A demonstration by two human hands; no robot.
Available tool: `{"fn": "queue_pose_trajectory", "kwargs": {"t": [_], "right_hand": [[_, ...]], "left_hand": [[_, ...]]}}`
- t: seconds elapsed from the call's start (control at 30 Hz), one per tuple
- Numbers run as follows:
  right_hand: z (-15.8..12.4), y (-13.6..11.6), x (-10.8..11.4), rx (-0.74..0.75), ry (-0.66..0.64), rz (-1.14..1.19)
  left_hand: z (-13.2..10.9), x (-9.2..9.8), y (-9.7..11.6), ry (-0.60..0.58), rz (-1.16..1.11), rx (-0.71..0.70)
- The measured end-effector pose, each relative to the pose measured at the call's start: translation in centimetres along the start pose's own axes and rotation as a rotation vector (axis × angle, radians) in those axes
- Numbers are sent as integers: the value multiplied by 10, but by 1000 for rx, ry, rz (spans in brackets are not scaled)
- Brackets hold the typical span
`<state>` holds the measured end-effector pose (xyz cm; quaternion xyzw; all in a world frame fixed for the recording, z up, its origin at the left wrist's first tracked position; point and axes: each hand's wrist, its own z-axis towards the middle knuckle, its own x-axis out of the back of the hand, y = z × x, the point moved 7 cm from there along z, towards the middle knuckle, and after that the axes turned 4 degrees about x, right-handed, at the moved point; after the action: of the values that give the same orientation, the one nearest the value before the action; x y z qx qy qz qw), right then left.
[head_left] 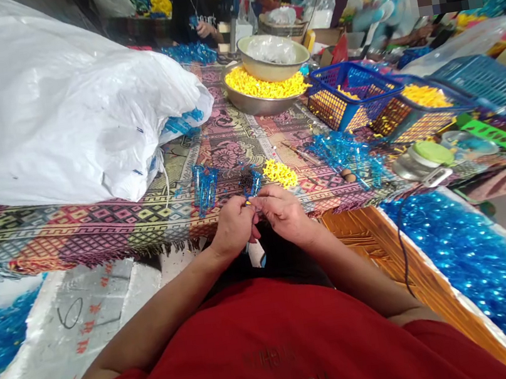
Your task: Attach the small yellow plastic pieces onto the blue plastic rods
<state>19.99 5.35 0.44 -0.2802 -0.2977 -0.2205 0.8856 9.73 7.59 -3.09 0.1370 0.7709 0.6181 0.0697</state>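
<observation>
My left hand (233,225) and my right hand (285,211) meet at the near edge of the table, fingers pinched together on a small blue plastic piece (251,201) held between them. Just beyond the fingers lie a small heap of yellow plastic bits (280,173), a cluster of clear blue plastic parts (205,185) and a dark blue piece (248,181). All of these rest on a patterned multicolour cloth (97,228) that covers the table.
A big white plastic sack (40,101) fills the left of the table. Metal bowls of yellow bits (266,89) and blue baskets (353,95) stand further back. White foam boxes of blue parts (472,258) flank me. Other people sit at the far side.
</observation>
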Motion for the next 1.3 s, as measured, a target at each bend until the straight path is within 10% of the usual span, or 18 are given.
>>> {"fn": "queue_pose_trajectory", "kwargs": {"t": [0.37,0.6,0.8,1.1,1.3], "right_hand": [[-31,103,44,-480,195,-5],[-35,98,28,-443,155,-17],[-49,117,58,-534,242,-55],[-32,108,37,-436,-278,-555],[-23,107,27,-377,-355,-511]], "left_hand": [[13,14,-9,26,-203,23],[18,11,-11,105,-282,104],[18,13,-18,99,-317,78],[12,13,-10,71,-333,91],[3,17,-8,7,-384,87]]}}
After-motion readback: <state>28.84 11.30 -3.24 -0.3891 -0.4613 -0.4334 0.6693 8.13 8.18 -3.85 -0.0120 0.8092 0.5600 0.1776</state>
